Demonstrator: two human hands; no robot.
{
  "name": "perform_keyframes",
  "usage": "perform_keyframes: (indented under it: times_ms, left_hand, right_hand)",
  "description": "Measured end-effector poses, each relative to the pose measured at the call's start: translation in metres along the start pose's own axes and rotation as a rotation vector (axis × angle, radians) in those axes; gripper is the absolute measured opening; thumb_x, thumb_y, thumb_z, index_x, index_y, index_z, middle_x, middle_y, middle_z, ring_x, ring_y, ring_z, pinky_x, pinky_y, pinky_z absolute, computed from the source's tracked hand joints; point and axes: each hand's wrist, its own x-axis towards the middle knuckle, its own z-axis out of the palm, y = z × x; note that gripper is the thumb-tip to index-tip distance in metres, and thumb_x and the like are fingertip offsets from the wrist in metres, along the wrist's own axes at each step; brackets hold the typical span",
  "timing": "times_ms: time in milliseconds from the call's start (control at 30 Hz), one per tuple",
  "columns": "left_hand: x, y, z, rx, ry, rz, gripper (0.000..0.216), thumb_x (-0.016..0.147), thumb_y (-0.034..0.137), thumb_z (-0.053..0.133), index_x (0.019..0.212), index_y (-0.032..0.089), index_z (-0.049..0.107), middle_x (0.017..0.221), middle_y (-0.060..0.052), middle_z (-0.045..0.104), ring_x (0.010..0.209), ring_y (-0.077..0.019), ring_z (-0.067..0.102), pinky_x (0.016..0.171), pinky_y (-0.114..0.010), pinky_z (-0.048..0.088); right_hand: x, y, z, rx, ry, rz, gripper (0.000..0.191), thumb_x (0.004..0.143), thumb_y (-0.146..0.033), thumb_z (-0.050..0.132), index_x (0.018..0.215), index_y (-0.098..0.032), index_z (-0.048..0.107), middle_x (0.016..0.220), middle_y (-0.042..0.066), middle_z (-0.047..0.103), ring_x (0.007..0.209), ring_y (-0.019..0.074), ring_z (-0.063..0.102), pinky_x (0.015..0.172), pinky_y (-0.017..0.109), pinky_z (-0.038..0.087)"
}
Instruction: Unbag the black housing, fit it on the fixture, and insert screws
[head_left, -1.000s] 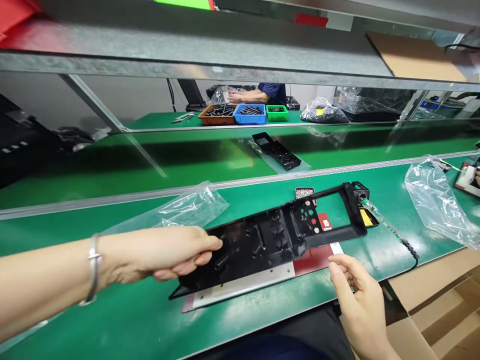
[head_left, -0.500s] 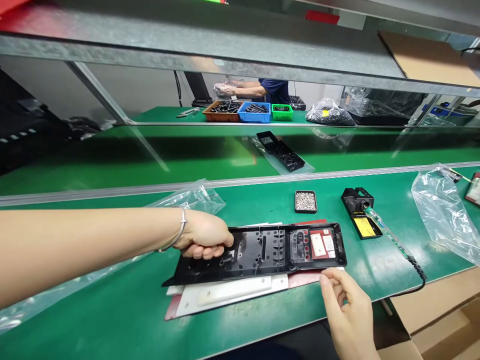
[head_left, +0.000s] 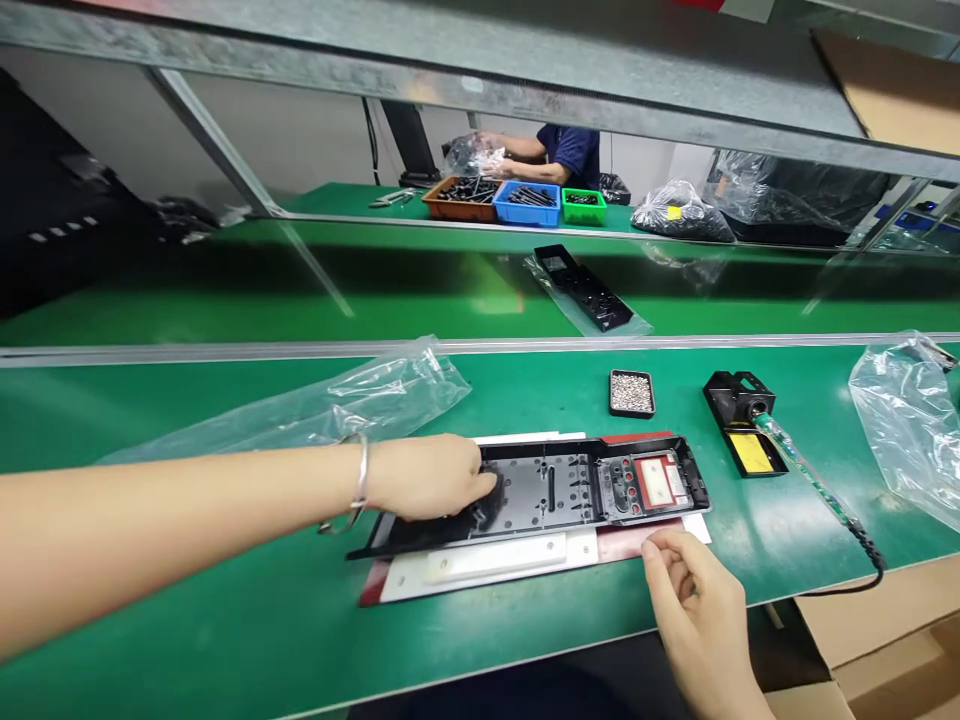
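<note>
Left hand down on a long black plastic panel, right hand free beside it.
From where I stand, the long black plastic panel (head_left: pixel 529 490) lies open side up over a flat red-and-white board (head_left: pixel 581 552) on the green workbench (head_left: pixel 247 620). The person's left hand (head_left: pixel 431 478) is on the panel's left part, fingers bent inward; I cannot tell whether they grasp it. The right hand (head_left: pixel 697 610) is released, fingers loosely curled, just in front of the board's right end. Behind the panel sits a small square black tray (head_left: pixel 634 414) of silvery metal bits; to its right, a green-handled soldering iron (head_left: pixel 806 475) rests in a black stand (head_left: pixel 724 400). A crumpled clear plastic bag (head_left: pixel 390 395) lies behind the left forearm.
</note>
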Motion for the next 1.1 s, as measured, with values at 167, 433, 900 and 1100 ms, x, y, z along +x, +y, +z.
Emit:
perform_keyframes:
  times_ms: [167, 433, 900, 1100]
  left_hand:
    - [-0.038, -0.025, 0.011, -0.042, 0.243, 0.179, 0.051, 0.115, 0.058, 0.052, 0.084, 0.019, 0.063, 0.071, 0.003, 0.055, 0.062, -0.0116, 0.040, 0.066, -0.025, 0.033]
    - [-0.039, -0.090, 0.063, -0.253, 0.477, 0.279, 0.068, 0.090, 0.083, 0.047, 0.120, 0.033, 0.082, 0.126, -0.004, 0.076, 0.108, -0.0214, 0.073, 0.096, -0.030, 0.055]
    - [0.005, -0.099, 0.080, -0.448, 0.592, 0.405, 0.088, 0.083, 0.115, 0.051, 0.113, 0.042, 0.090, 0.131, 0.001, 0.082, 0.117, -0.0239, 0.080, 0.105, -0.025, 0.066]
    - [0.012, -0.101, 0.089, -0.487, 0.596, 0.458, 0.076, 0.087, 0.109, 0.060, 0.102, 0.042, 0.090, 0.121, 0.003, 0.086, 0.122, -0.0236, 0.080, 0.108, -0.022, 0.064]
  right_hand:
    - [0.005, -0.007, -0.003, -0.118, -0.034, -0.131, 0.038, 0.129, -0.036, 0.059, 0.106, -0.011, 0.075, 0.090, 0.001, 0.056, 0.072, 0.0051, 0.043, 0.073, 0.023, 0.036]
    - [0.037, -0.031, 0.009, -0.259, -0.079, -0.641, 0.024, 0.126, -0.013, 0.052, 0.110, -0.013, 0.070, 0.095, 0.002, 0.060, 0.082, 0.0061, 0.055, 0.075, 0.020, 0.044]
    - [0.072, -0.033, 0.079, -0.192, -0.160, -0.687, 0.036, 0.125, -0.018, 0.051, 0.098, -0.012, 0.073, 0.099, 0.005, 0.062, 0.093, 0.0166, 0.049, 0.081, 0.033, 0.038]
    - [0.071, -0.022, 0.082, -0.242, -0.125, -0.643, 0.024, 0.112, -0.011, 0.058, 0.092, -0.014, 0.073, 0.094, 0.005, 0.060, 0.090, 0.0172, 0.049, 0.077, 0.033, 0.035]
